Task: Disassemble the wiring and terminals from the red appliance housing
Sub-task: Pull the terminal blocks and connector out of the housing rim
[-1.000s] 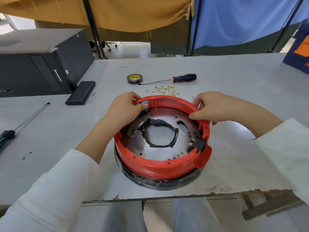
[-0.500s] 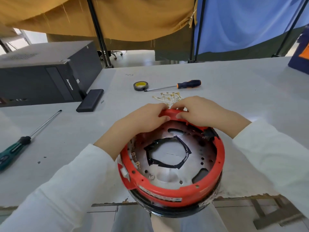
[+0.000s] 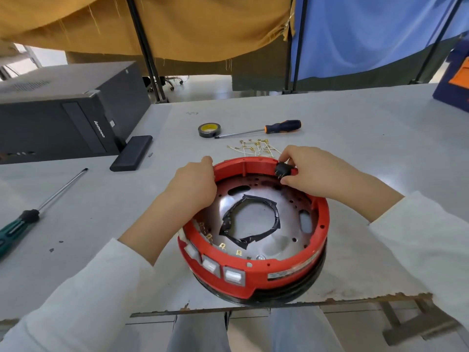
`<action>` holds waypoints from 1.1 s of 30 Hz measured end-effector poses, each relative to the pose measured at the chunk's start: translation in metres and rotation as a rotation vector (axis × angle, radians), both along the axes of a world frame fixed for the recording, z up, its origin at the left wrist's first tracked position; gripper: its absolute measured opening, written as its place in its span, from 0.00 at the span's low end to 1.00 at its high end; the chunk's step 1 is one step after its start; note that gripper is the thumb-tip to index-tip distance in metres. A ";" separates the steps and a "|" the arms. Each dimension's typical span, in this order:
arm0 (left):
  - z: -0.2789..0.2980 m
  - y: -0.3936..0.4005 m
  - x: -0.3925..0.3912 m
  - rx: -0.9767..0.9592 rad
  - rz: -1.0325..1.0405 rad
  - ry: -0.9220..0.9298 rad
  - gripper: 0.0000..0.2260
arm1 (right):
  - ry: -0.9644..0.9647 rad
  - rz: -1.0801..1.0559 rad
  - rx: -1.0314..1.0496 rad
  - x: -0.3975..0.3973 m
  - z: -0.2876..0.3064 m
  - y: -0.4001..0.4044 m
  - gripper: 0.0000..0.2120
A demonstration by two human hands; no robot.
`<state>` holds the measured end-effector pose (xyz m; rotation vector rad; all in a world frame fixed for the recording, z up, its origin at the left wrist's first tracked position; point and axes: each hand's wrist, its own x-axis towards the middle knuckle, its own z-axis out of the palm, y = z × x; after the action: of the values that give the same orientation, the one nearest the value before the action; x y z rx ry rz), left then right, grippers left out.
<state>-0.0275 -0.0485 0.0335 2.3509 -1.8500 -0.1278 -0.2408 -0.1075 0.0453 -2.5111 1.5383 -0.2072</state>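
Observation:
The round red appliance housing (image 3: pixel 264 271) sits upside down at the table's near edge, with a metal plate inside and a ring of black tape (image 3: pixel 250 219) around its centre hole. Brass terminals (image 3: pixel 222 245) stand along the inner near-left wall, behind white switches on the outer rim. My left hand (image 3: pixel 194 184) grips the housing's far-left rim. My right hand (image 3: pixel 311 172) pinches a small black switch (image 3: pixel 282 169) with metal pins at the far-right rim. A pile of removed wires with brass terminals (image 3: pixel 255 147) lies just beyond the housing.
An orange-handled screwdriver (image 3: pixel 281 126) and a roll of black tape (image 3: pixel 209 130) lie farther back. A green-handled screwdriver (image 3: pixel 33 215) lies at the left. A black computer tower (image 3: pixel 63 115) and a flat black block (image 3: pixel 132 152) stand at the far left.
The housing has been turned on the table, so the white switches now face me. My hands moved apart, and my right hand now pinches the black switch at the far rim.

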 end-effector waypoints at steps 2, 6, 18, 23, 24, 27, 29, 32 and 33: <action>0.002 0.006 -0.002 0.064 0.007 -0.007 0.19 | -0.025 0.007 -0.007 0.000 -0.004 -0.004 0.18; 0.008 0.012 -0.010 0.122 -0.071 -0.055 0.20 | -0.083 0.045 -0.068 0.001 -0.010 -0.010 0.16; -0.001 -0.035 -0.022 -0.125 -0.397 0.119 0.17 | 0.011 0.327 -0.174 0.028 -0.010 -0.021 0.22; -0.008 -0.042 -0.021 -0.133 -0.352 0.077 0.12 | 0.201 0.317 -0.404 0.041 -0.013 -0.018 0.13; -0.010 -0.042 -0.021 -0.137 -0.348 0.054 0.10 | 0.237 0.314 -0.451 0.044 -0.016 -0.017 0.12; -0.012 -0.042 -0.022 -0.162 -0.345 -0.020 0.08 | 0.324 0.287 -0.531 0.051 -0.020 -0.018 0.10; -0.014 -0.043 -0.022 -0.183 -0.346 -0.056 0.07 | 0.351 0.264 -0.544 0.052 -0.025 -0.020 0.10; -0.016 -0.044 -0.022 -0.206 -0.333 -0.054 0.08 | 0.454 0.182 -0.663 0.055 -0.025 -0.016 0.08; -0.016 -0.045 -0.022 -0.212 -0.328 -0.045 0.08 | 0.459 0.166 -0.698 0.056 -0.025 -0.015 0.08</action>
<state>-0.0492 -0.0930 0.0171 1.9155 -2.1400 0.0829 -0.1850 -0.1223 0.0207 -3.4150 1.5948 -0.1720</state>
